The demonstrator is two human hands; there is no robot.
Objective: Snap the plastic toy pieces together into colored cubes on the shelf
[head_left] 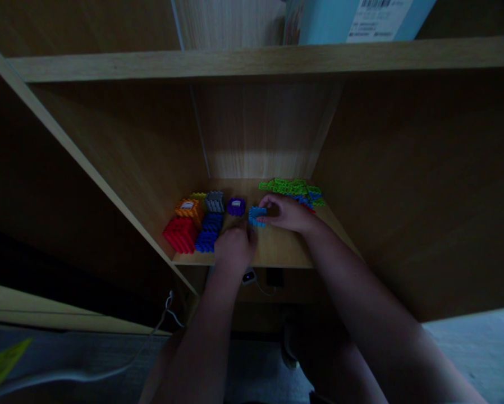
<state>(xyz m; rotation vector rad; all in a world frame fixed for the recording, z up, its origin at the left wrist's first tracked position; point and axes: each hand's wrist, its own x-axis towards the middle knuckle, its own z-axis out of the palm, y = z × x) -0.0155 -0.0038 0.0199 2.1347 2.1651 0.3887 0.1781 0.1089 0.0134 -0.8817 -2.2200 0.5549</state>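
Both my hands rest on a low wooden shelf [277, 252] inside a dim cabinet. My right hand [286, 213] pinches a small light-blue toothed plastic block [257, 215], fingers closed on its right side. My left hand [234, 247] is curled just below and left of that block, fingertips near its lower edge; what it holds, if anything, is hidden. Behind my right hand lies a loose pile of green and blue toothed pieces [292, 189].
To the left stand sorted stacks: red [180, 234], dark blue [209, 231], orange [188, 209], grey [214, 201], and a purple piece [236, 206]. An upper shelf [252, 60] carries a light-blue box [353, 19]. A cable and small device [248, 276] hang below the shelf edge.
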